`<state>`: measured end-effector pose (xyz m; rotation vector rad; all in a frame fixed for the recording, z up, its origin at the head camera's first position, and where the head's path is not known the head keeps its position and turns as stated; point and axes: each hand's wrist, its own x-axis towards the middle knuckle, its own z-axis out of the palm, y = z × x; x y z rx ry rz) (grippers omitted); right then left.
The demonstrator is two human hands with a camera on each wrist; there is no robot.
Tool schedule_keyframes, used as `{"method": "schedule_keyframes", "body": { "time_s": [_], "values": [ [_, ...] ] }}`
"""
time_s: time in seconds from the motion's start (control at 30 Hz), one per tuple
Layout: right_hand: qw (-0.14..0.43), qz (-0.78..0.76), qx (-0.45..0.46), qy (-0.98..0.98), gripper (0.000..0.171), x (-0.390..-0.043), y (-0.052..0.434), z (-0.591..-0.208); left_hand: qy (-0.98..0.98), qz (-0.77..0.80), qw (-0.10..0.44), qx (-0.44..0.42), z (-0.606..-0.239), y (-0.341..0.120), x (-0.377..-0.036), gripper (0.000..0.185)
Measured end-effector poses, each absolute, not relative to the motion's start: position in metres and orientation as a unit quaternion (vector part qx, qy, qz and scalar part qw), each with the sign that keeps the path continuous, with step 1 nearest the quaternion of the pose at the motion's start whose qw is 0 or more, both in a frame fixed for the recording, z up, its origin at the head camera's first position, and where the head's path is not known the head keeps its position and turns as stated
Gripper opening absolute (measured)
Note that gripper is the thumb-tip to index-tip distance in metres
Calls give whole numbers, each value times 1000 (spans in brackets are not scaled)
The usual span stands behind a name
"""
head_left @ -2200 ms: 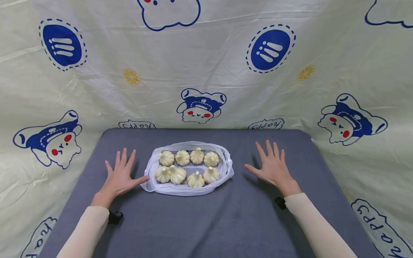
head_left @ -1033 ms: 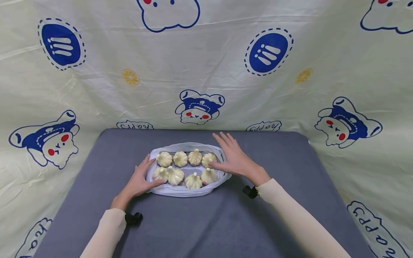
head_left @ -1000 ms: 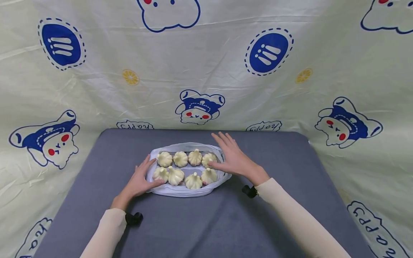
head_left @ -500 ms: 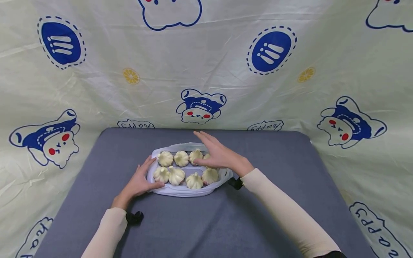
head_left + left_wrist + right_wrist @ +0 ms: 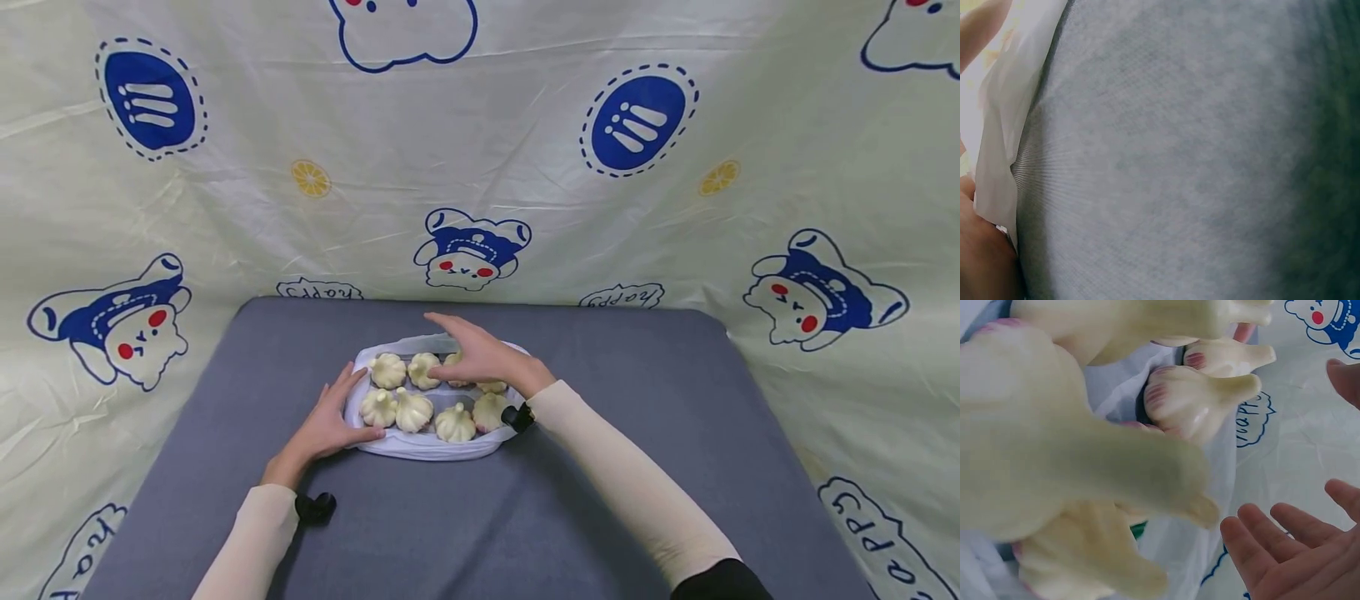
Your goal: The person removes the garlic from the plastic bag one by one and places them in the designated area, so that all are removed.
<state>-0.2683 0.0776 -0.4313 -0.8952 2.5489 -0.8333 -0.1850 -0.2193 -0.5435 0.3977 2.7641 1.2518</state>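
Note:
Several pale garlic bulbs [image 5: 413, 409] sit in two rows in an oval container lined with a white plastic bag [image 5: 442, 448]. At its left end my left hand [image 5: 326, 425] rests against the bag, thumb at the front rim, the other fingers along the side. In the left wrist view, white plastic [image 5: 1007, 106] shows beside a bit of that hand. My right hand [image 5: 483, 354] is over the back row, fingers extended, partly hiding bulbs there. The right wrist view shows its spread, empty fingers beside purple-streaked garlic bulbs [image 5: 1191, 403] with thick stems.
The container stands on a grey cloth-covered table [image 5: 420, 533]. Behind and beside it hangs a pale curtain [image 5: 480, 150] printed with cartoon figures. Small black devices are strapped at both wrists, the right one [image 5: 517, 417] close above the container's right end.
Both hands came inward to the container from its sides. My left hand reached its left end and stayed; my right kept moving left over the back row. The bulbs look unmoved.

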Motion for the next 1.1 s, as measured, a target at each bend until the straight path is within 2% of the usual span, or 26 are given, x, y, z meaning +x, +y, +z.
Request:
{"method": "schedule_keyframes", "body": {
  "time_s": [0.17, 0.33, 0.83, 1.1],
  "values": [
    [181, -288, -308, 888, 80, -273, 68, -438, 902, 409, 43, 129, -542, -219, -184, 109],
    [180, -279, -325, 886, 71, -276, 60, -439, 901, 413, 45, 126, -542, -219, -184, 109],
    [209, -256, -312, 891, 65, -281, 50, -457, 903, 407, 46, 134, -545, -222, -186, 109],
    [190, -236, -342, 890, 43, -286, 46, -465, 903, 405, 50, 131, -544, -223, -186, 109]
  ]
}}
